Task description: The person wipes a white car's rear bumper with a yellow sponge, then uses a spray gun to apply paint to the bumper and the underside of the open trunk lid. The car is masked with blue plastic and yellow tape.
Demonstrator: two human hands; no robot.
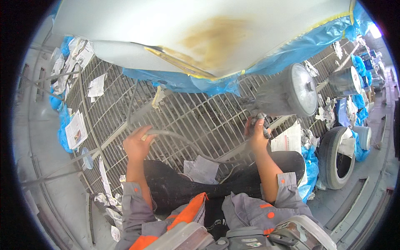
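Observation:
My right hand (260, 131) grips the handle of a spray gun (265, 117), whose large metal cup (281, 90) with a round lid tilts to the right. A grey hose (175, 134) curves from my left hand (137, 142) down towards my knees and on to the right. My left fingers are closed around that hose, which also runs up from the hand towards the panel. Ahead of both hands stands a white vehicle body panel (125, 22) with a brownish patch (218, 37). Yellow masking tape (178, 64) and blue plastic film (187, 82) line its lower edge.
Metal floor grating (175, 115) lies beneath me, with scraps of paper (201, 170) on it. To the right are a tyre (325, 159), a paint can (343, 82), a white bucket (364, 137) and crumpled blue film (307, 175). Newspaper (76, 129) lies at left.

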